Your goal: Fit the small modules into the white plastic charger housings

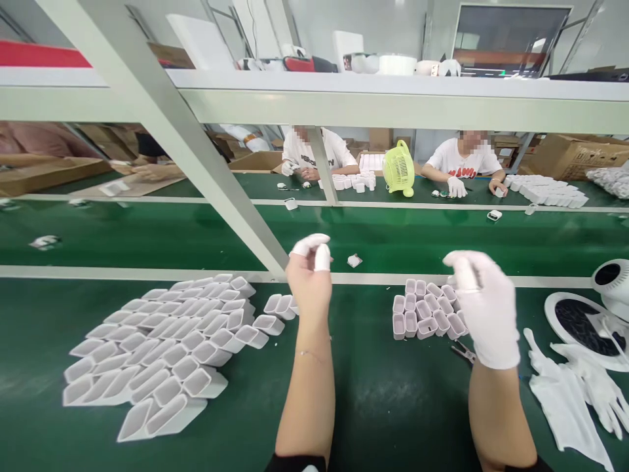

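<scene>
My left hand (310, 278), with white covers on its thumb and a finger, reaches to the rail at the near edge of the green belt. Its fingers are loosely bent with a gap to the thumb, and nothing shows in it. A small white piece (354, 261) lies on the belt just right of it. My right hand (486, 308) wears a white glove and hovers by a group of small pinkish-white open tubs (411, 321). Its fingers and thumb are together, and whatever they may hold is hidden. Pliers (463, 353) lie beneath its wrist.
Many white open cases (162, 341) cover the bench at left. A slanted post (206, 151) crosses before me. White gloves (565, 400) and a white device with a round base (584, 328) are at right. Across the belt, two people work beside a green fan (399, 168).
</scene>
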`<move>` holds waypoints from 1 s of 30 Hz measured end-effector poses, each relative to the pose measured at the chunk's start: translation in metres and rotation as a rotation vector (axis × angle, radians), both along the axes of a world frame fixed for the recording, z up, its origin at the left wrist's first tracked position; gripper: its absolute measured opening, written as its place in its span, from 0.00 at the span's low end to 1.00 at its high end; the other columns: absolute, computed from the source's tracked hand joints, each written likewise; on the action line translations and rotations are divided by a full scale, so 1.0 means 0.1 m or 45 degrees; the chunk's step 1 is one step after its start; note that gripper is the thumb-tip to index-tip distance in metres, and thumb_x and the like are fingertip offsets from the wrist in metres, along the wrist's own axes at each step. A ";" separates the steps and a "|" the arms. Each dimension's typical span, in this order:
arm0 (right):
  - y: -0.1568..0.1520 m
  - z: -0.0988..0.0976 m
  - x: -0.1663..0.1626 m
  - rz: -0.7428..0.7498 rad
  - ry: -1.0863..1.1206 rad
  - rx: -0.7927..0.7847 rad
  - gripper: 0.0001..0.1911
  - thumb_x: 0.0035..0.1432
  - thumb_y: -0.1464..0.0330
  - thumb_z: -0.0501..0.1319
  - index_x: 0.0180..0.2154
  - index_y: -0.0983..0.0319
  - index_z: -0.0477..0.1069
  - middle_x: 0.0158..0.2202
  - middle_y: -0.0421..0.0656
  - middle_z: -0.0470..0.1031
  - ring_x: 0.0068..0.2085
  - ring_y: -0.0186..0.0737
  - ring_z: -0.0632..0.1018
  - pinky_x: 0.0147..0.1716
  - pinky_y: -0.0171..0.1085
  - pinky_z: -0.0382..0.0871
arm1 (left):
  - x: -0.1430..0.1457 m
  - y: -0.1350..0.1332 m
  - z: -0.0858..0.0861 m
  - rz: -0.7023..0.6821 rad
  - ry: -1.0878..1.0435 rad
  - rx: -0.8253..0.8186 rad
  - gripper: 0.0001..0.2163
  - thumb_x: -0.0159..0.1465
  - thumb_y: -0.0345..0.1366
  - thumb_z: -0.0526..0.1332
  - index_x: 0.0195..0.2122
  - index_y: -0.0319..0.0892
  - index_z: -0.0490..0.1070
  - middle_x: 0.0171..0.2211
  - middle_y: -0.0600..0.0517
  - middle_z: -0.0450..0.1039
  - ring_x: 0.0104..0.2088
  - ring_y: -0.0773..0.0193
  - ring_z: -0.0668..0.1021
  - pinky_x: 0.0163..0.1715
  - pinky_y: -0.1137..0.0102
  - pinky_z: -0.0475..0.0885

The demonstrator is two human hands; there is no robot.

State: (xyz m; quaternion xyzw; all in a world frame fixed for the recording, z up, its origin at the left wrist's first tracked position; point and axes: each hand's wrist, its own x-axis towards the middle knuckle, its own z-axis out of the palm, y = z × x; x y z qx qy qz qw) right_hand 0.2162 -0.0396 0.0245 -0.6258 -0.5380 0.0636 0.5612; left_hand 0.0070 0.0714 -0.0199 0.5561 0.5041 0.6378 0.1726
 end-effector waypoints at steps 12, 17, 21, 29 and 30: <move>-0.12 0.02 0.17 -0.034 0.163 0.354 0.10 0.60 0.69 0.56 0.41 0.58 0.75 0.38 0.41 0.79 0.32 0.36 0.78 0.34 0.39 0.74 | 0.34 1.02 -0.88 -0.353 0.296 -0.810 0.16 0.66 0.40 0.60 0.52 0.39 0.67 0.53 0.44 0.67 0.52 0.53 0.72 0.51 0.52 0.69; 0.17 -0.15 0.21 0.270 -0.157 -0.161 0.16 0.61 0.65 0.56 0.49 0.55 0.73 0.47 0.44 0.78 0.47 0.47 0.78 0.47 0.50 0.73 | 0.46 0.88 -0.81 -0.656 -0.011 -0.858 0.19 0.67 0.40 0.57 0.57 0.39 0.62 0.50 0.44 0.69 0.49 0.55 0.75 0.49 0.54 0.71; 0.49 -0.34 0.14 0.438 -0.374 -0.219 0.26 0.59 0.70 0.56 0.59 0.53 0.65 0.59 0.43 0.69 0.59 0.49 0.70 0.57 0.53 0.66 | 0.53 0.54 -0.58 -0.992 -0.321 -0.821 0.20 0.66 0.41 0.56 0.56 0.38 0.63 0.39 0.47 0.73 0.44 0.62 0.78 0.50 0.65 0.72; 0.52 -0.39 0.05 0.730 -0.175 -0.124 0.23 0.56 0.66 0.62 0.54 0.51 0.70 0.57 0.40 0.71 0.58 0.48 0.70 0.58 0.50 0.65 | 0.54 0.04 -0.18 -1.444 -0.550 -0.904 0.22 0.57 0.56 0.63 0.32 0.38 0.71 0.29 0.51 0.73 0.28 0.67 0.77 0.30 0.72 0.75; 0.50 -0.37 0.04 0.749 -0.107 -0.126 0.22 0.55 0.65 0.63 0.53 0.52 0.71 0.57 0.41 0.71 0.58 0.48 0.70 0.57 0.50 0.66 | 0.53 0.02 -0.17 -1.459 -0.553 -0.909 0.22 0.56 0.56 0.64 0.31 0.38 0.70 0.29 0.51 0.73 0.28 0.67 0.77 0.29 0.73 0.74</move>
